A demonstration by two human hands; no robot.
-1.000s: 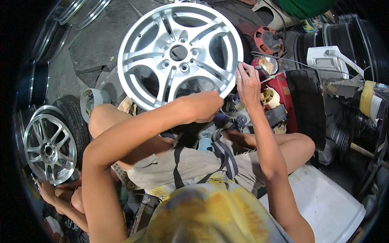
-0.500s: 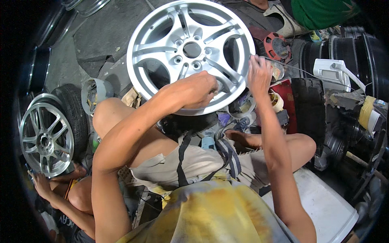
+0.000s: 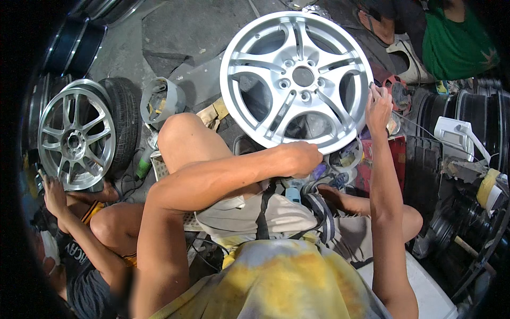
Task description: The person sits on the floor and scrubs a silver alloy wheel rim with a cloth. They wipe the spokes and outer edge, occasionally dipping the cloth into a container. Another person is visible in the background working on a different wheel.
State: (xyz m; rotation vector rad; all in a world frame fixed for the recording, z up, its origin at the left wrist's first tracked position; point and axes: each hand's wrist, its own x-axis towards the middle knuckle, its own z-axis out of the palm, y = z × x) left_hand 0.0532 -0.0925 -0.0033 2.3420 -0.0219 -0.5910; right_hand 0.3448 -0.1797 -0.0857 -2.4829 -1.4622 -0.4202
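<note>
A large, round silver metal wheel with paired spokes and an open centre hole (image 3: 291, 74) lies ahead of the seated person, toward 1 o'clock of the view, its face turned up. The step in hand looks to be handling that wheel at its edge. The bare right hand (image 3: 379, 109) has its bent fingertips against the rim at about 3 o'clock; its thumb is not clear, so I cannot tell whether it grips. The bare left hand (image 3: 300, 159) is curled like a loose fist at the rim's 6 o'clock, and what lies under its fingers is hidden. In my judgement, any next move calls for steady support at the edge and care with the smooth silver face. Beyond the wheel's 9 o'clock side stands a pale, cut-open plastic tub (image 3: 178, 99); near its 4 o'clock sits a red, flat-sided box (image 3: 393, 151).
</note>
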